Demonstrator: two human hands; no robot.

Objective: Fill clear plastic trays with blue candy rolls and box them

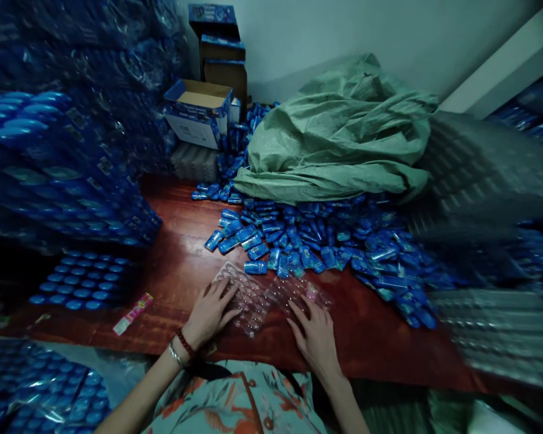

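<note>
My left hand [212, 310], with a red bead bracelet and a silver bangle on the wrist, lies with spread fingers on the left edge of a clear plastic tray [253, 301]. The tray's small hollows look bare. My right hand [315, 331] rests with fingers apart on a second clear piece [285, 290] to the right, beside a small pink item [313, 292]. Just beyond both hands, a large pile of small blue packets [298, 235] spreads over the reddish-brown table [181, 241].
A pink strip [133, 313] lies left of my hands. Rows of blue-capped items [84, 280] and tall blue stacks [72, 175] stand at the left. An open box [199, 108] and green sack [339, 138] are behind; clear trays [498, 331] are stacked right.
</note>
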